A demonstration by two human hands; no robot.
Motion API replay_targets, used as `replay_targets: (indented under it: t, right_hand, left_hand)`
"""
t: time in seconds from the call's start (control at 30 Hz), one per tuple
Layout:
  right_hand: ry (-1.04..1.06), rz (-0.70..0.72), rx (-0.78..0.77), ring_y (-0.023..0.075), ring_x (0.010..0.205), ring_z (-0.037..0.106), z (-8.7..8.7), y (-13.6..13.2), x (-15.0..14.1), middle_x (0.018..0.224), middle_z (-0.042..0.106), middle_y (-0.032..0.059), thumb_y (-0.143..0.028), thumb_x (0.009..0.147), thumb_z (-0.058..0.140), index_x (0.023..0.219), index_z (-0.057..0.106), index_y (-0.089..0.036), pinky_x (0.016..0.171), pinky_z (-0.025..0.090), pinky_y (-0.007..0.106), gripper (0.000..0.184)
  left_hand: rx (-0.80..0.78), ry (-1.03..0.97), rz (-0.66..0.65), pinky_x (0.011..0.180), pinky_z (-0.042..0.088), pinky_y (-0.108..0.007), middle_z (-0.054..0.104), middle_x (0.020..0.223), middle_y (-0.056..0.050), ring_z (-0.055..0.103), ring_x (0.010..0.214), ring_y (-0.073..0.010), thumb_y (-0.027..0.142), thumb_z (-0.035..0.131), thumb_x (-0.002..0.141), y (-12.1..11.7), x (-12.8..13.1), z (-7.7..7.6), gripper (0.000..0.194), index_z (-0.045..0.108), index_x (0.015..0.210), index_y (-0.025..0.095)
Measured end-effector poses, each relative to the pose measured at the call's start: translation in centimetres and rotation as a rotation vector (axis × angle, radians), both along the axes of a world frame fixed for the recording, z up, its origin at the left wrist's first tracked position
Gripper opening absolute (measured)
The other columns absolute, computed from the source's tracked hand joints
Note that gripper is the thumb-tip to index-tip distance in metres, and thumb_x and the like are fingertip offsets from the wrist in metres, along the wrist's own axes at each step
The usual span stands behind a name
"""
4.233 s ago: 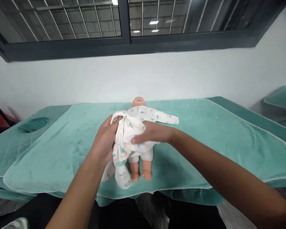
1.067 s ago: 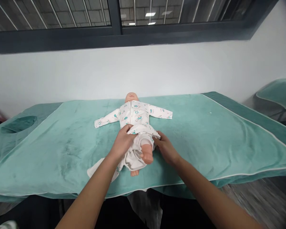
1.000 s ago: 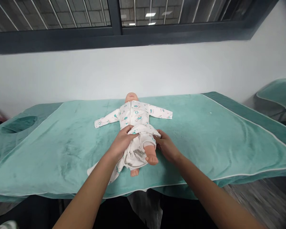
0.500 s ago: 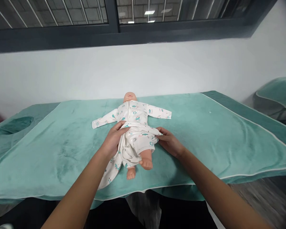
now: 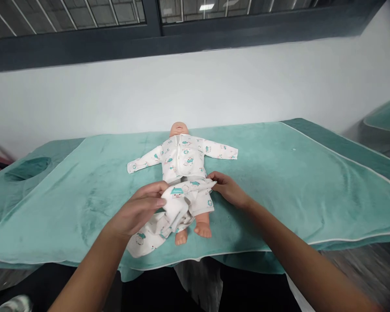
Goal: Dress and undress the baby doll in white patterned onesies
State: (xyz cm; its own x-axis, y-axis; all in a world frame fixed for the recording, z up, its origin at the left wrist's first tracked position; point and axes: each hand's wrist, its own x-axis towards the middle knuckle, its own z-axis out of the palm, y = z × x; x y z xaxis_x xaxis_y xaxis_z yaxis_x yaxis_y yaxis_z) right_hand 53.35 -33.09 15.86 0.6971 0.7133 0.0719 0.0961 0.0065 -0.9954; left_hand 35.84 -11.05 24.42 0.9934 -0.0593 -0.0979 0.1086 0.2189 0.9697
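A baby doll [image 5: 178,128] lies on its back, head toward the wall, feet toward me. It wears a white printed long-sleeved baby shirt [image 5: 184,158], its sleeves spread to both sides. White printed baby trousers [image 5: 195,187] are around its hips and the leg on the right. The other trouser leg lies crumpled to the left, and both bare feet show. My left hand [image 5: 146,203] pinches a bunched fold of the trousers on the left. On the right, my right hand [image 5: 225,187] pinches the waistband's edge between thumb and fingers.
A green plush cover [image 5: 279,186] with white piping spreads over the bed, which has a face hole [image 5: 27,168] at its left end. Behind stands a white wall [image 5: 133,95] below a dark window frame [image 5: 188,39]. Another green-covered surface [image 5: 388,119] is at far right.
My left hand has moved down and left, lifting a fold of the trousers. The waistband has come lower, below the shirt's hem. My right hand keeps its pinch on the waistband.
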Motion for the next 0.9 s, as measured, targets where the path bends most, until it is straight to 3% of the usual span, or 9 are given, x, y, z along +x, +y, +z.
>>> replay_targets:
  t: [0.17,0.27,0.37,0.5,0.6,0.7,0.83,0.9]
  right_hand:
    - [-0.131,-0.036,0.108,0.0199,0.109,0.056,3.3,0.5,-2.0,0.115,0.062,0.0029,-0.025,0.081,0.061,0.107,0.064,-0.023,0.096,0.041,0.035,0.026]
    - [-0.119,0.154,0.113,0.0213,0.111,0.056,6.1,1.4,-3.0,0.121,0.062,0.004,-0.036,0.087,0.061,0.119,0.062,-0.024,0.094,0.044,0.034,0.034]
    - [-0.134,0.282,0.018,0.0211,0.098,0.059,7.8,3.1,-3.2,0.107,0.066,0.0043,-0.042,0.079,0.07,0.11,0.067,-0.02,0.083,0.047,0.031,0.038]
    - [0.006,0.079,0.001,0.0135,0.073,0.057,8.0,4.7,-2.5,0.081,0.064,0.0002,-0.038,0.074,0.073,0.087,0.067,-0.016,0.063,0.043,0.023,0.026]
    - [0.131,-0.003,0.049,0.0081,0.056,0.048,7.5,4.8,-1.9,0.065,0.056,-0.0039,-0.031,0.074,0.069,0.075,0.061,-0.015,0.053,0.037,0.02,0.017]
    - [0.181,0.105,0.097,0.0088,0.058,0.052,7.4,4.6,-1.9,0.067,0.06,-0.0027,-0.028,0.073,0.069,0.076,0.06,-0.015,0.057,0.041,0.021,0.016]
    - [0.103,0.439,-0.025,0.0151,0.075,0.062,8.3,5.2,-2.6,0.081,0.069,0.003,-0.033,0.075,0.072,0.086,0.064,-0.015,0.068,0.047,0.026,0.023]
    - [0.006,0.49,-0.147,0.0161,0.079,0.062,8.6,5.9,-3.0,0.081,0.069,0.0029,-0.035,0.073,0.075,0.084,0.067,-0.015,0.072,0.048,0.027,0.024]
  left_hand:
    - [0.086,-0.122,0.134,0.076,0.045,-0.027,0.063,0.084,-0.002,0.059,0.08,-0.0158,0.029,0.071,0.079,-1.1,2.3,-0.1,0.014,0.065,0.086,0.018]
    - [0.092,-0.192,0.213,0.076,0.045,-0.025,0.063,0.084,-0.001,0.058,0.08,-0.0146,0.033,0.071,0.081,-2.2,4.1,0.5,0.017,0.063,0.088,0.019]
    - [0.168,-0.261,0.258,0.074,0.044,-0.023,0.063,0.085,0.0,0.058,0.08,-0.014,0.037,0.068,0.083,-3.0,5.4,1.0,0.019,0.063,0.089,0.019]
    - [0.232,-0.252,0.354,0.074,0.044,-0.022,0.063,0.086,0.001,0.057,0.08,-0.0129,0.04,0.068,0.082,-2.4,5.6,0.7,0.023,0.063,0.087,0.018]
    - [0.248,-0.078,0.241,0.068,0.044,-0.023,0.063,0.079,-0.001,0.058,0.074,-0.0142,0.043,0.072,0.078,-0.8,4.4,0.0,0.029,0.064,0.082,0.016]
    - [0.192,0.03,0.107,0.065,0.045,-0.025,0.064,0.078,-0.003,0.06,0.073,-0.016,0.042,0.075,0.075,0.4,3.4,-0.4,0.03,0.065,0.083,0.014]
    - [0.059,-0.055,0.25,0.062,0.046,-0.024,0.062,0.074,-0.001,0.059,0.066,-0.0134,0.04,0.074,0.077,0.1,3.5,-0.2,0.028,0.061,0.087,0.016]
    - [0.033,-0.113,0.29,0.058,0.045,-0.022,0.059,0.07,0.001,0.056,0.061,-0.0112,0.039,0.074,0.077,-0.5,3.9,-0.2,0.028,0.06,0.083,0.016]
